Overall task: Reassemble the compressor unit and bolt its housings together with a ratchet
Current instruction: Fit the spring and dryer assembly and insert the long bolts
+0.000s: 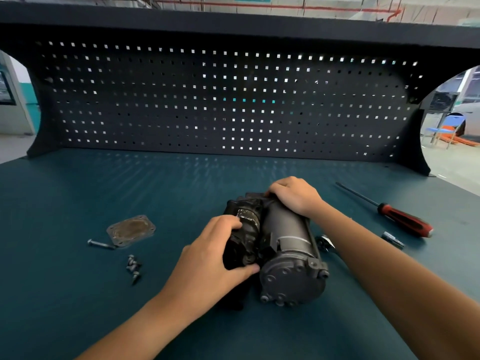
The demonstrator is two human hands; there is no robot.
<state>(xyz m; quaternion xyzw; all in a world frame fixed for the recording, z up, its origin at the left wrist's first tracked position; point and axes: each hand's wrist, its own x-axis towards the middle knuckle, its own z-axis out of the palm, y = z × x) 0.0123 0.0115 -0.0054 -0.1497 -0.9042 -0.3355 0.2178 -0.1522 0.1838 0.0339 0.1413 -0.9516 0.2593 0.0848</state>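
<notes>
1. Compressor (285, 245) sits mid workbench (78, 193), away from its edges.
2. Left hand (213, 258) fingers wrap its black housing (246, 229); right hand (293, 196) fingers clamp the far end.
3. Bolts (133, 267) lie left, screwdriver (405, 219) right, both apart.

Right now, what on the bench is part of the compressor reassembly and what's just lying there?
In the job: compressor unit, held by left hand and right hand; cover plate; long bolt; loose bolts; ratchet, partly behind right forearm.
Lying about: screwdriver; small metal bit beside it, maybe socket.
</notes>
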